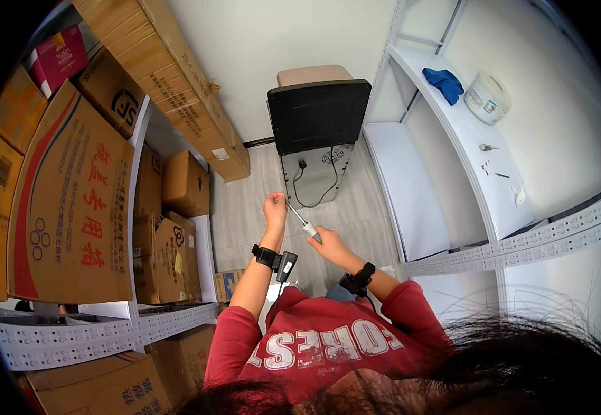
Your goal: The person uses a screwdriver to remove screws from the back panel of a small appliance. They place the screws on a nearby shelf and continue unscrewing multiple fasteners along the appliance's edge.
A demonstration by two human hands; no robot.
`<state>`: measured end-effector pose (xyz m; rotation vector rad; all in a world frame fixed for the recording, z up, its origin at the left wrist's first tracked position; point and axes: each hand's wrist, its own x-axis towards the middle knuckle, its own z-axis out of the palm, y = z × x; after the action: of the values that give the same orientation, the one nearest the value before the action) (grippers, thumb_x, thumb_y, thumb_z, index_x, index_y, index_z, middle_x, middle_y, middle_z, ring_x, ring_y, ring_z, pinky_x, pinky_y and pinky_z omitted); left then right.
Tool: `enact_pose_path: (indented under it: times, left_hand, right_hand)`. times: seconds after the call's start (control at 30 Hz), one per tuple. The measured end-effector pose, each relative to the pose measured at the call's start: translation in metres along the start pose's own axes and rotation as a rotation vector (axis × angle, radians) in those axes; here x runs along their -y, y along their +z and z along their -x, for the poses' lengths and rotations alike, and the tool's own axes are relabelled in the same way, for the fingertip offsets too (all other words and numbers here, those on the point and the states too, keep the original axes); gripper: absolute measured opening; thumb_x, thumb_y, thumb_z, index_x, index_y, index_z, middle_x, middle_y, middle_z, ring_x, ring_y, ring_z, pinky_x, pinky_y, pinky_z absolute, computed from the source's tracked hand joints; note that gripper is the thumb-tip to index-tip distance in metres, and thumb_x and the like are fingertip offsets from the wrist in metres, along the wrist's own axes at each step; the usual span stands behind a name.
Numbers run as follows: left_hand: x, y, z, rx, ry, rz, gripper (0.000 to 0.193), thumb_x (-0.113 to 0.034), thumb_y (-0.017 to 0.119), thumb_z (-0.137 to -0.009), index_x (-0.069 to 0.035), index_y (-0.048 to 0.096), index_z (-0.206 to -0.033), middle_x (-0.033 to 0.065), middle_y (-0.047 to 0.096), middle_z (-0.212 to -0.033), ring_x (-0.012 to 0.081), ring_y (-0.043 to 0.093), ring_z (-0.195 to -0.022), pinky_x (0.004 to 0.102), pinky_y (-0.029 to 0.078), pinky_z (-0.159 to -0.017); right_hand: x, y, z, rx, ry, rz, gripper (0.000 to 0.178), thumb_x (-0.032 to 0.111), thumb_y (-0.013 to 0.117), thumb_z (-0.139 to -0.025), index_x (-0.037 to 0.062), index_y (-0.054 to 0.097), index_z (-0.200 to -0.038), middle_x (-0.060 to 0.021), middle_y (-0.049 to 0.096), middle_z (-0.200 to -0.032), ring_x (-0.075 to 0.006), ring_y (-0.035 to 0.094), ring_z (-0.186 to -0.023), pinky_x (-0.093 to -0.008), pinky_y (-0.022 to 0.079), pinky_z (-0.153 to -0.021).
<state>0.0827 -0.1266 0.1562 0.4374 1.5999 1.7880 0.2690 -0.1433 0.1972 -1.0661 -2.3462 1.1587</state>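
we should keep the thin metal screwdriver with the pale handle (310, 229) steady: right hand (329, 245) wrapped round its handle, left hand (274, 206) pinching near its tip, on the near side of one boxy black-and-grey appliance (319, 116). we count one screwdriver, one crumpled blue cloth (444, 84), one round white plastic tub (487, 99).

The head camera is looking down from the wearer's head, with hair (514, 363) showing closest and the red shirt (293, 318) below. It is facing forward past the left hand (275, 207) and right hand (329, 243) to a white wall (314, 31); its fisheye lens is bending the shelves (407, 194).
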Motion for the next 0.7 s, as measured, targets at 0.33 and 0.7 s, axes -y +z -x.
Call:
enact_pose_path:
  times: [0.33,0.7]
  left_hand:
    - [-0.004,-0.011,-0.007,0.17,-0.136,0.069,0.015,-0.012,0.047,-0.088,-0.001,0.056,-0.084,0.0025,0.051,-0.059,0.0096,0.044,-0.047,0.0219,0.034,-0.043]
    - [-0.002,0.001,-0.008,0.175,-0.076,0.123,0.015,-0.013,0.049,-0.089,0.001,0.055,-0.087,0.0063,0.06,-0.074,0.009,0.048,-0.049,0.0218,0.039,-0.046]
  right_hand:
    - [-0.011,0.004,-0.002,0.002,0.035,0.0,0.033,0.027,0.059,-0.081,-0.0037,0.05,-0.088,-0.0234,0.059,-0.071,-0.0406,0.058,-0.068,-0.0451,0.046,-0.059]
    - [-0.008,-0.008,-0.007,-0.008,0.076,0.012,0.032,0.028,0.059,-0.081,-0.0023,0.05,-0.086,-0.0229,0.058,-0.07,-0.0405,0.058,-0.069,-0.0461,0.045,-0.06]
